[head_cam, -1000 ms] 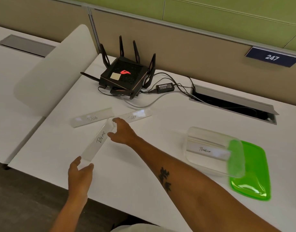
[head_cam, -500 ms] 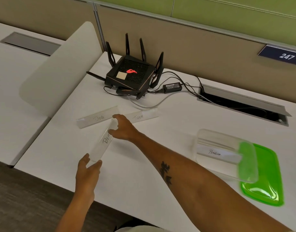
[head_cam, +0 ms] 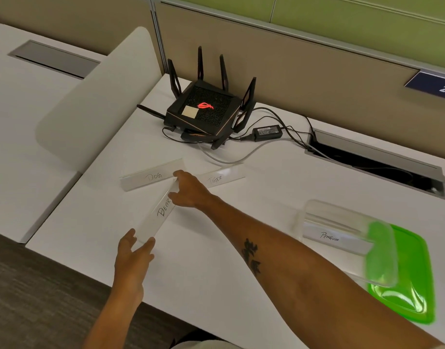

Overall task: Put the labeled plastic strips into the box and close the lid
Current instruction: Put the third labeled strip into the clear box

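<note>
both hands are on the same clear strip, the one marked bear (head_cam: pixel 159 214), which runs slantwise on the white desk (head_cam: pixel 216 278). the right hand (head_cam: pixel 191 190) has its grip pinched on the far end of that strip, thumb and fingers closed over the edge. the left hand (head_cam: pixel 133 258) is at the near end with thumb and fingers either side of the corner, touching it; whether that grip has really closed on it, i cannot tell from here.

just beyond the right hand lie two more strips flat on the desk: the dog strip (head_cam: pixel 151 176) to its left and the tiger strip (head_cam: pixel 220 178) to its right, the knuckles sitting between them. the far tip of the bear strip comes right up to the dog strip.

well off to the right stands the clear box (head_cam: pixel 314 212), open, with the penguin strip (head_cam: pixel 332 236) lying inside it. the green lid (head_cam: pixel 415 273) lies flat on the desk, partly under the box's near right corner.

at the back of the desk sits a black router (head_cam: pixel 203 112) with its aerials up and a red mark glowing on top, its power brick (head_cam: pixel 268 132) and cables trailing into a cable slot (head_cam: pixel 375 165) by the partition.
</note>
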Demonstrator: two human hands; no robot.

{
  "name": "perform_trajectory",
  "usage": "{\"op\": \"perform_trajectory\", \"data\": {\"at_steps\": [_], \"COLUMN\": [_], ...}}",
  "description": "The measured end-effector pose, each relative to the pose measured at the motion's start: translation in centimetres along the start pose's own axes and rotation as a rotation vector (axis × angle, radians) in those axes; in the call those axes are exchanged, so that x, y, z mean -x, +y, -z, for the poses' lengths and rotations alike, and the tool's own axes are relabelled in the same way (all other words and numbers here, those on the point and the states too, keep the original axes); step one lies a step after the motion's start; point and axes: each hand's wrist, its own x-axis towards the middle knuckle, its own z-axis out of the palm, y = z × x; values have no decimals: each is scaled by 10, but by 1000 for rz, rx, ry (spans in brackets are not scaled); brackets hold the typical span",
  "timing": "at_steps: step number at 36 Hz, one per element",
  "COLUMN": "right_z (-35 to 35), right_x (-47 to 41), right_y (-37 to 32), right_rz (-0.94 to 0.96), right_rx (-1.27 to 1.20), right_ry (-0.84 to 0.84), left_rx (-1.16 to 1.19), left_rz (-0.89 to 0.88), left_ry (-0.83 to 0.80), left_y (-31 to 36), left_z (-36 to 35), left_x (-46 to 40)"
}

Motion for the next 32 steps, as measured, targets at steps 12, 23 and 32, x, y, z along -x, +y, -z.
{"op": "perform_trajectory", "data": {"at_steps": [12, 23, 32], "right_z": [-8, 12, 62], "right_x": [18, 69, 140], "right_y": [-6, 9, 55], "right_rz": [99, 226, 220], "right_rx": [42, 43, -57], "right_ry": [38, 164, 374], "left_rx": [77, 24, -85], "left_rz": [31, -64, -221], "left_ry": [76, 75, -66], "left_y": [4, 22, 45], "left_z": [11, 12, -32], "left_x": [-1, 16, 56]}}
